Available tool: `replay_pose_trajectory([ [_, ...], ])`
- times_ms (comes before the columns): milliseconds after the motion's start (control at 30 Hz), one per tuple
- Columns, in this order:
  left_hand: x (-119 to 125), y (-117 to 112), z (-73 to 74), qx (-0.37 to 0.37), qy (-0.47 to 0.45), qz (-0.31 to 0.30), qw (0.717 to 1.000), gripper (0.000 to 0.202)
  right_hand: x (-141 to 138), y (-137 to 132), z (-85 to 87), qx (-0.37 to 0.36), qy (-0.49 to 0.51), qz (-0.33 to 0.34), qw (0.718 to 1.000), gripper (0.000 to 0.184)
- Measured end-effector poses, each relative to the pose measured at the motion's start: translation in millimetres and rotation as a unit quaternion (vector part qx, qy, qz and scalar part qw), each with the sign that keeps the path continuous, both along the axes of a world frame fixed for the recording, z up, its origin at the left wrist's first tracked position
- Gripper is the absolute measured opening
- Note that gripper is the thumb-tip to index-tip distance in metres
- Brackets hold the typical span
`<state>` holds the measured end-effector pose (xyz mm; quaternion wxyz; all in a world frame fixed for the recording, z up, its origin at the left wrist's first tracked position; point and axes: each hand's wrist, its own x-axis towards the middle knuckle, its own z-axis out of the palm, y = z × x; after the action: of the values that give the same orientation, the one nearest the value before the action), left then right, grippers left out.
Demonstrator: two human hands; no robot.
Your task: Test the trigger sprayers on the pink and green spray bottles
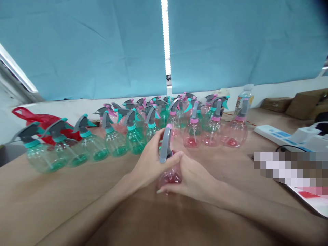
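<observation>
A pink spray bottle [171, 177] with a grey trigger head stands upright between my hands over the near middle of the table. My left hand [151, 155] is closed around its neck and spray head, the thumb reaching across the front. Around the bottle's round body wraps my right hand [191, 177], its thumb low on the near side. The fingers behind the bottle are hidden. Just beyond are a green spray bottle [135, 140] to the left and a pink-collared spray bottle [192, 136] to the right.
Rows of green and pink spray bottles line the table's back. A red plastic bag [46, 123] lies behind the left ones. At right are a clear drink bottle [246, 94], a white power strip [274, 134] with plugs, and cardboard boxes [303, 104]. Blue sheeting [102, 51] covers the wall.
</observation>
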<state>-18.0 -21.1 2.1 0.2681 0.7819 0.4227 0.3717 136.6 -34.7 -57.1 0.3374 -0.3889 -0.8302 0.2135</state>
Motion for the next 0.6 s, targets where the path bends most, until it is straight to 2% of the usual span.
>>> replay_pose_trajectory([
  [100,1,-1,-4.0,-0.006,-0.044,-0.006,0.999,0.049,-6,-10,-6.6,-0.044,0.031,-0.008,0.999,0.066],
  [167,1,-5,-7.8,-0.021,-0.066,0.002,0.998,0.043,-10,-14,-12.4,-0.043,0.044,-0.022,0.998,0.075],
  [233,2,-9,-10.4,-0.024,-0.082,0.014,0.996,0.04,-10,-14,-17.6,-0.026,0.056,-0.009,0.998,0.081],
  [400,1,-10,-10.9,-0.003,-0.084,0.015,0.996,0.038,11,3,-16.7,0.019,0.022,0.129,0.991,0.098],
  [433,-1,-8,-10.5,-0.002,-0.082,0.012,0.997,0.039,18,9,-14.6,0.024,0.004,0.134,0.991,0.098],
  [500,-4,-3,-10.0,0.001,-0.077,0.011,0.997,0.039,32,19,-11.7,0.032,-0.02,0.1,0.994,0.099],
  [600,-7,6,-11.1,0.005,-0.07,0.002,0.997,0.036,47,30,-14.6,0.025,-0.062,0.046,0.997,0.084],
])
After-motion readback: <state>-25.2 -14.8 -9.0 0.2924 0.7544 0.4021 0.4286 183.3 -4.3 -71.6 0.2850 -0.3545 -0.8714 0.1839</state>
